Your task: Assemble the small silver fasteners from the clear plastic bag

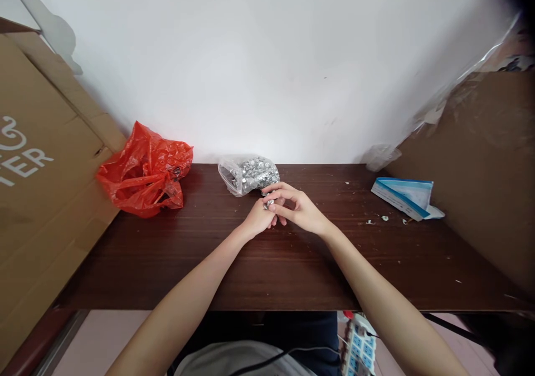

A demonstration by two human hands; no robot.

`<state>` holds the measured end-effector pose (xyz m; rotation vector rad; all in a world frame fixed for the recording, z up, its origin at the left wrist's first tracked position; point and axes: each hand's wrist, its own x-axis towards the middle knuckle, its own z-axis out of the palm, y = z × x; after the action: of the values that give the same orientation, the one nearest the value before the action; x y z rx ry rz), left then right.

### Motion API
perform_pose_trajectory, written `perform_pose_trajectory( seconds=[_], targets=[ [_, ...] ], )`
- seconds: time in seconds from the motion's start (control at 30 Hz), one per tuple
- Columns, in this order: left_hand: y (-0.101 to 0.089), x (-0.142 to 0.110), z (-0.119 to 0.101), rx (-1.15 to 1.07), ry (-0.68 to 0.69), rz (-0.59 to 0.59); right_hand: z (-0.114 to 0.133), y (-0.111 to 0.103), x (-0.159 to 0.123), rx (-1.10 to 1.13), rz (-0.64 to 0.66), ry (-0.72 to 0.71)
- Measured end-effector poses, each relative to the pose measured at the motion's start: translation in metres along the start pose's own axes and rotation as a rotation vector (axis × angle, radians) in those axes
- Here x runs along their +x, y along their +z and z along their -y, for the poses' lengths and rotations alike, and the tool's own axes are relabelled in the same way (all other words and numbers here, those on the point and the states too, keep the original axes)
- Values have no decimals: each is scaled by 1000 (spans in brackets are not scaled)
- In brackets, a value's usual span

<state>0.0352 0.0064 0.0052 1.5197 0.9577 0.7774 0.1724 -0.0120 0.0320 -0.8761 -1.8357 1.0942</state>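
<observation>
Centrally, metal piece [268,204]: at the hands, above the surface [267,276]; probably light, stiff and slippery, best taken by its rim.
Right hand [298,209]: grip closed, thumb and fingertip seemingly pinching the metal piece.
Left hand [259,218]: partly covered by the right fingers; its grip cannot be told.
Clear bag [258,172]: just beyond the hands, full of small metal parts; likely soft.
Around: red bag [144,167] left, blue-and-white packet [393,198] right.
In the way: cardboard box [42,214] and brown panel [472,142] hem both sides.
</observation>
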Motion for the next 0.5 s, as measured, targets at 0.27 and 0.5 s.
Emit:
perform_pose_trajectory(
  seconds=[0.27, 0.5],
  targets=[
    [0, 0, 0, 53, 1, 8, -7, 3, 3, -526, -215, -207],
    [-3, -1, 1, 50, 8, -6, -6, 1, 2, -642, -198, -259]
  ],
)
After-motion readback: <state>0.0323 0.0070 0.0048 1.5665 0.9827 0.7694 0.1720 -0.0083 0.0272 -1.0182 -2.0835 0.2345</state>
